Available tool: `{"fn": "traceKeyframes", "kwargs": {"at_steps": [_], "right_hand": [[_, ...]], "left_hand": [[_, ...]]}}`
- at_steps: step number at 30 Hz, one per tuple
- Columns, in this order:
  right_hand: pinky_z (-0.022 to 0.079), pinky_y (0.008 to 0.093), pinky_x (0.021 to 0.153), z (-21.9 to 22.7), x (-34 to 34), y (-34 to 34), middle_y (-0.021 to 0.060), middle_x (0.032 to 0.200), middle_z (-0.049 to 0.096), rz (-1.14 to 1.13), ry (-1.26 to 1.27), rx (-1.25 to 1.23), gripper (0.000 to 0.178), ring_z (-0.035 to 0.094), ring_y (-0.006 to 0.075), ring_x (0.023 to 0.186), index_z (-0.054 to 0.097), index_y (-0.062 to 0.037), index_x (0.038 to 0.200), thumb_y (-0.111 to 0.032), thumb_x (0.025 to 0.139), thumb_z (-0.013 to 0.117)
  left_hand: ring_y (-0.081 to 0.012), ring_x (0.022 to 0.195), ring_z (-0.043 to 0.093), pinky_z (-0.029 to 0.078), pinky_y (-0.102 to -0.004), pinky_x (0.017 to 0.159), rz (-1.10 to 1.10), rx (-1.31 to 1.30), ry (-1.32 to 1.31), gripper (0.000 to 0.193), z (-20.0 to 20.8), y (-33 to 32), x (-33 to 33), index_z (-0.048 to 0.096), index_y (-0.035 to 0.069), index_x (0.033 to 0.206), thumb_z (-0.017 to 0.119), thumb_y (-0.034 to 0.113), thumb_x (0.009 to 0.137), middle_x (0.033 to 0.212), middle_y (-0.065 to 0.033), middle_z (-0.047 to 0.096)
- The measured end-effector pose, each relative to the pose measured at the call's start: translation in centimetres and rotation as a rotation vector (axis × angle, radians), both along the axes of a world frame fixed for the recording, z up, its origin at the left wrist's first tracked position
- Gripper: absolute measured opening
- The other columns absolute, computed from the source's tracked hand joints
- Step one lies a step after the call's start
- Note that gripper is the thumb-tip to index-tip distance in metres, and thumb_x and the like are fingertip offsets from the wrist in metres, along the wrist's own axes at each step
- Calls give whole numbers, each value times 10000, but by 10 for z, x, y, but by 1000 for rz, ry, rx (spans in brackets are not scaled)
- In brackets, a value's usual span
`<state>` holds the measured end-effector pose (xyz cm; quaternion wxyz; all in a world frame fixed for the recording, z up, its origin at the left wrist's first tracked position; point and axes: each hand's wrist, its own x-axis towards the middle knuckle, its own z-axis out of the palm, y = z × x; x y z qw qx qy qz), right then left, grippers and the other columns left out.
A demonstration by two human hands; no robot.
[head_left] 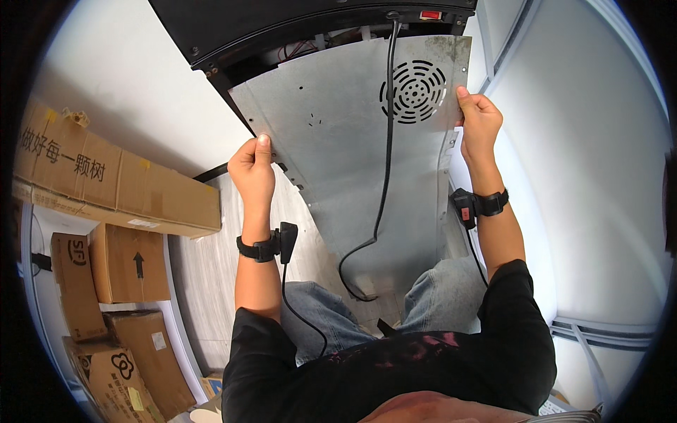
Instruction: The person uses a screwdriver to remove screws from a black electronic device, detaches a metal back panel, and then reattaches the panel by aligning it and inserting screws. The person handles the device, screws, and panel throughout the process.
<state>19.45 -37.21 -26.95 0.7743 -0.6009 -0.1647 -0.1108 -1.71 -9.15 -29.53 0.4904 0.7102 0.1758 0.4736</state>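
Note:
A large grey sheet-metal panel with a round slotted vent hangs in front of me, below the black top of an appliance. My left hand is closed on its left edge, thumb on the face and fingers curled behind. On the right edge, higher up, my right hand pinches the sheet beside the vent. Between the panel's upper edge and the black top a gap shows thin wires. A black power cord runs down over the panel's face from the top.
A red rocker switch sits on the black top. Cardboard boxes are stacked on a shelf at left, with a long carton above. A white wall rises on the right. Each wrist wears a black strapped device with a cable.

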Motion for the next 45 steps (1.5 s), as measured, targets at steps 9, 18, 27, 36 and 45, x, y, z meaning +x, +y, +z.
{"fn": "traceKeyframes", "kwargs": {"at_steps": [9,18,27,36,45], "right_hand": [[382,199,428,4,6,8,-17,585,532,-10,-5,0,316,434,42,496,607,-19,662,-259,806,753],[362,197,438,4,5,11,-8,604,537,-11,-1,-9,299,429,56,496,615,-8,685,-241,838,723],[379,204,432,0,7,14,-17,580,525,-31,9,15,313,433,53,503,620,-12,675,-264,813,746],[401,187,442,-4,11,18,-9,625,559,-50,11,58,295,468,52,508,635,-10,714,-264,823,739],[356,201,432,-1,6,21,-35,591,522,-7,75,127,290,412,36,501,603,-30,695,-252,829,734]], "left_hand": [[-62,527,396,325,-232,490,2,-1,-17,377,14,-2,-5,546,-26,618,606,200,914,542,17,475],[-52,533,367,294,-238,482,30,9,-30,357,15,3,-4,560,-23,627,627,201,897,539,39,454],[-47,530,381,305,-232,478,86,8,-44,324,22,3,-1,622,-28,663,660,215,875,537,41,480],[-10,528,361,289,-182,484,117,26,-186,219,16,4,6,539,42,730,702,131,846,568,67,471],[-24,515,414,360,-176,491,263,121,-139,243,28,-13,7,545,38,758,711,188,852,587,40,530]]}}
